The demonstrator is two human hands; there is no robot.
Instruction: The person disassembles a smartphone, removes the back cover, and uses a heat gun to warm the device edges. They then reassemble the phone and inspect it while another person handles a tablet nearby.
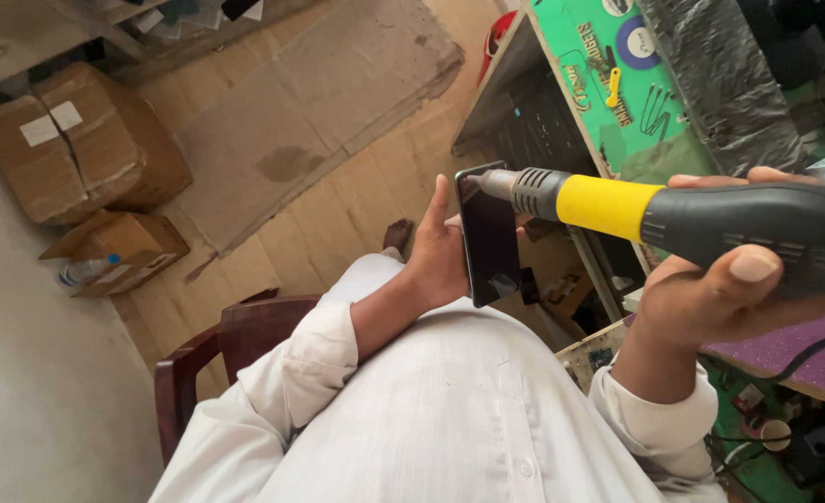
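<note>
A dark smartphone (pixel 489 235) is held upright on its edge above the person's lap, near the middle of the view, its glossy face turned towards the right. The left hand (pixel 439 250) grasps it from behind, fingers wrapped round its back and thumb pointing up along the edge. The metal nozzle of a hot air gun (pixel 673 216) touches or nearly touches the phone's top corner. The gun has a yellow collar and a dark grey handle, and the right hand (pixel 710 291) is closed round that handle, thumb pressed on its side. The person wears a white long-sleeved shirt and sits on a dark wooden chair (pixel 215 359). To the right is a worktop (pixel 617 121) with a green mat. On the wooden floor to the left lie cardboard boxes (pixel 77 140) and a flat cardboard sheet (pixel 319 112).
</note>
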